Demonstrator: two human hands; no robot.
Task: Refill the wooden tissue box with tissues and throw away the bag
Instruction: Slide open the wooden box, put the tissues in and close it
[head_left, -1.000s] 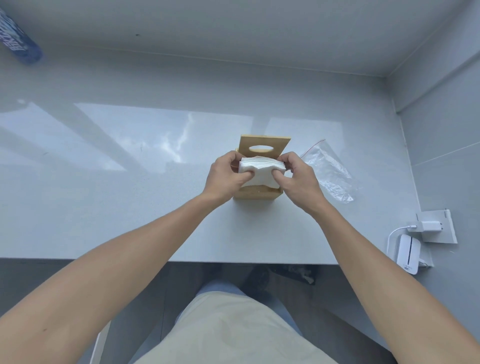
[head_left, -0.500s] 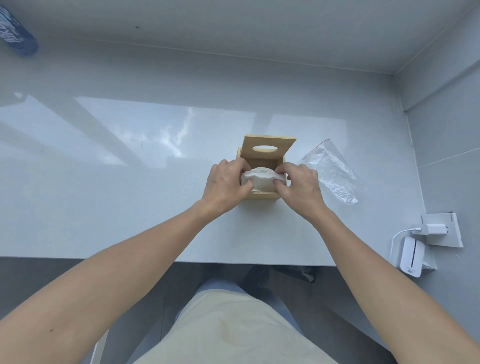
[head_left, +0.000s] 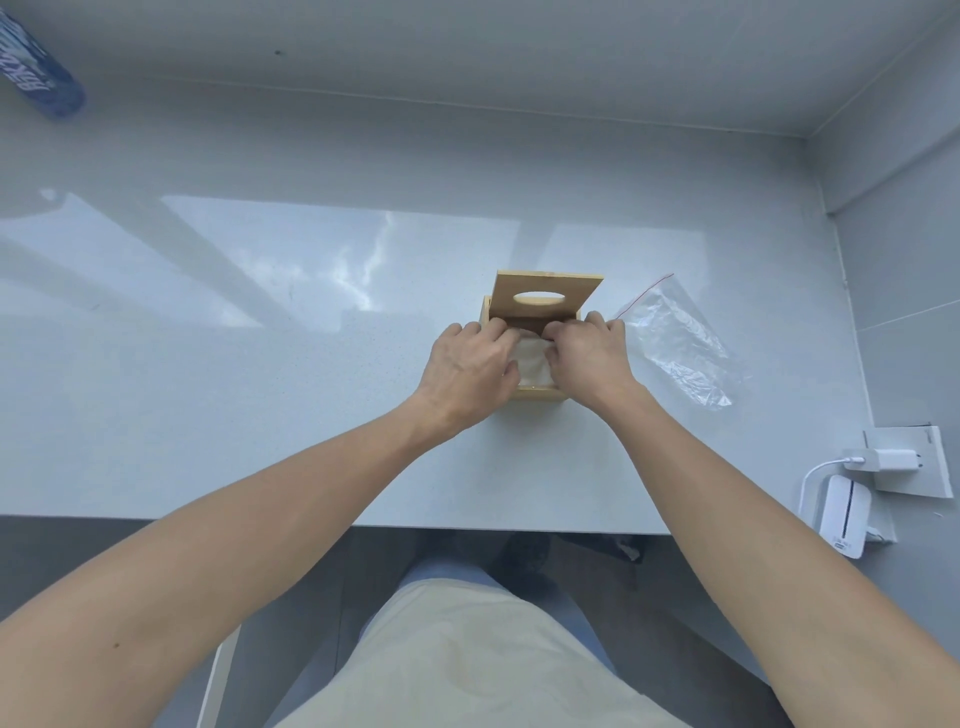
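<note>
Hands: my left hand (head_left: 470, 366) and right hand (head_left: 589, 358) press the tissues (head_left: 534, 364) down, fingers curled in.
Box: wooden tissue box (head_left: 535, 397) under both hands, lid (head_left: 545, 296) up.
Bag: bag (head_left: 675, 345) just right, nearer my right hand.

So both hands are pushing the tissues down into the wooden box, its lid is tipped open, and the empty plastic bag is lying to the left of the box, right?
Not quite. The plastic bag lies to the right of the wooden box, as the head view shows. The rest holds: the left hand and right hand press the tissues into the box, and the lid is tipped open.
</note>
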